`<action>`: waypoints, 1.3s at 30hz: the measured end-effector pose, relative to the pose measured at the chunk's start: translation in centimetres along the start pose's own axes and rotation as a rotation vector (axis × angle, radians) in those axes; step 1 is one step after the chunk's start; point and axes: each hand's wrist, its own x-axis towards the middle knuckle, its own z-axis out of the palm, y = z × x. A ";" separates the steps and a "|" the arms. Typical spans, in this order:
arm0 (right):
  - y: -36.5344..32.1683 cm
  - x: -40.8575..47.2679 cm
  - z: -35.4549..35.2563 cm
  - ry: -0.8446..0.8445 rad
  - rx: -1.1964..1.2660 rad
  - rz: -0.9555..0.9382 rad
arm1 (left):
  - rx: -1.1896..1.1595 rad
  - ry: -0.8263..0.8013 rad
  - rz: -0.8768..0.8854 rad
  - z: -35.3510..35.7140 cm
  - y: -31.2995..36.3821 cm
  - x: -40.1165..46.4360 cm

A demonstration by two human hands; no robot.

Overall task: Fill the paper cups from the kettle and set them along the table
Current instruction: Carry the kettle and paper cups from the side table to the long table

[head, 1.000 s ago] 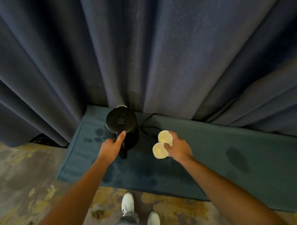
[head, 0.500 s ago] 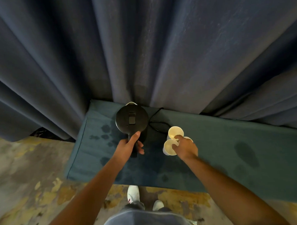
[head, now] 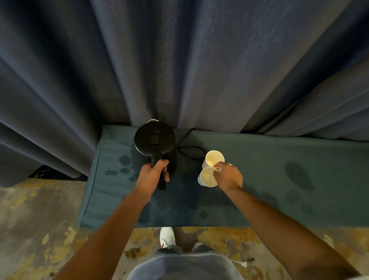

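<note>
Kettle (head: 154,138) handle gripped in our left hand (head: 152,178), our right hand (head: 228,176) pinching the paper cups (head: 210,176) just beside it, so we judge pouring comes next: lift, tilt gently.

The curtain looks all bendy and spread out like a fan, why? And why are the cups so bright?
Head view: the wide-angle lens bows the curtain folds outward near the edges. Head view: the room is dim, so the pale paper cups catch the light while the black kettle shows little detail.
</note>
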 end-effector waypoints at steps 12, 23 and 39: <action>0.6 -1.6 -3.3 0.041 0.188 -0.015 | -0.080 0.174 0.155 0.9 -1.8 -1.0; 3.2 -5.0 -4.5 0.044 0.159 -0.122 | -0.085 0.055 0.267 2.5 2.0 -6.5; 14.9 -15.6 -5.8 0.143 0.213 0.047 | 0.005 -0.330 0.268 11.5 0.4 -16.7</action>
